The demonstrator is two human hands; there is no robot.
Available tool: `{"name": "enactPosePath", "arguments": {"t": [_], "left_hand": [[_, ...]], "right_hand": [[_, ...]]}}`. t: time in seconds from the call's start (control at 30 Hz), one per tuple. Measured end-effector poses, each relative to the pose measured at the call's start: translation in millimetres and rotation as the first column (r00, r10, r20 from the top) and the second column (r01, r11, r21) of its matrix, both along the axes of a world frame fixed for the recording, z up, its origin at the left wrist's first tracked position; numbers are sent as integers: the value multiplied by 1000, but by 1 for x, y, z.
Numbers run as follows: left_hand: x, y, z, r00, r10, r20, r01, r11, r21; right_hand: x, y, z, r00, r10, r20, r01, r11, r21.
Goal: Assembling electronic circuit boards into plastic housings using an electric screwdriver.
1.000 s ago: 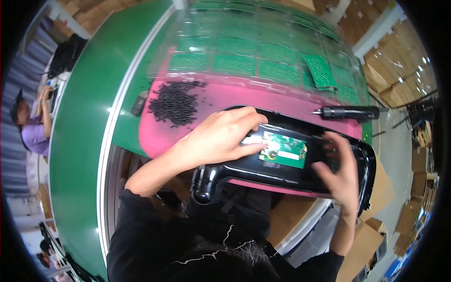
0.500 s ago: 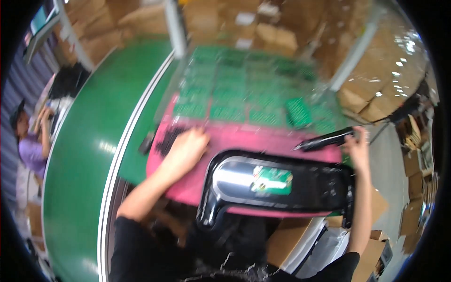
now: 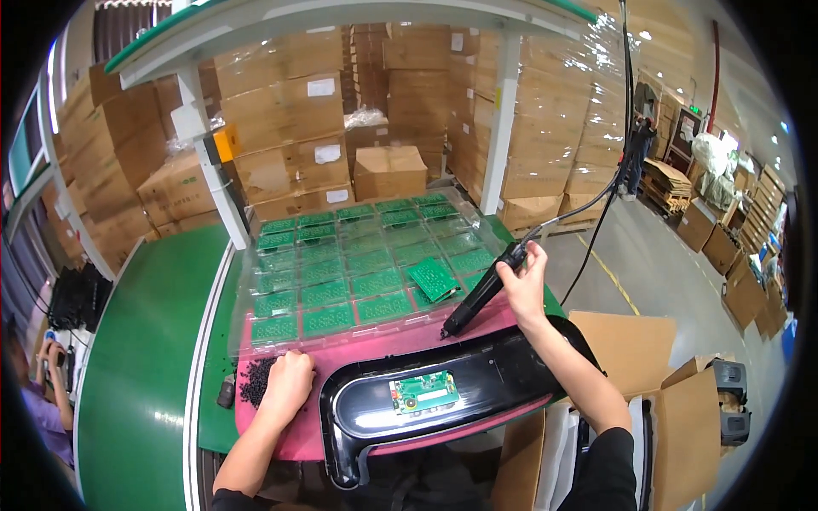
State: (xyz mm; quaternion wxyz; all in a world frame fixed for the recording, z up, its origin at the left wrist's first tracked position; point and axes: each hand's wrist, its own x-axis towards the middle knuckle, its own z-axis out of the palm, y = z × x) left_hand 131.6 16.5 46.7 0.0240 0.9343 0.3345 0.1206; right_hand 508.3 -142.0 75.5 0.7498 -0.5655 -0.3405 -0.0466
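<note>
Brown cartons (image 3: 281, 128) stacked behind the bench — white labels (image 3: 321, 87) on some

A long housing (image 3: 511, 383) lies across the mat (image 3: 294, 434) right in front of me, with a small circuit board (image 3: 423, 393) set in its middle. To its left, on the mat, sits a pile of screws (image 3: 256, 381) under my left hand (image 3: 288, 385). Behind the housing lies a tray of circuit boards (image 3: 341, 272). My right hand (image 3: 526, 285) is above the housing's right end, holding an electric screwdriver (image 3: 481, 294). Stacked boxes (image 3: 341, 111) stand behind the tray.
</note>
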Motion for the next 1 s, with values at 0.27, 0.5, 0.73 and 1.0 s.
{"name": "enactPosePath", "arguments": {"t": [0.27,0.5,0.73,1.0], "left_hand": [[-1,3,-3,1000,-3,31,5,998,-68],[1,0,-10,987,51,149,-47,998,-28],[6,14,13,984,55,172,-20,980,-200],[66,-63,92,644,-243,725,621,720,-310]], "right_hand": [[-35,0,27,614,698,-369,-705,695,141],[-48,2,16,720,604,-340,-635,772,28],[-71,-11,59,601,715,-358,-535,692,485],[-118,-33,68,474,770,-428,-518,636,571]]}}
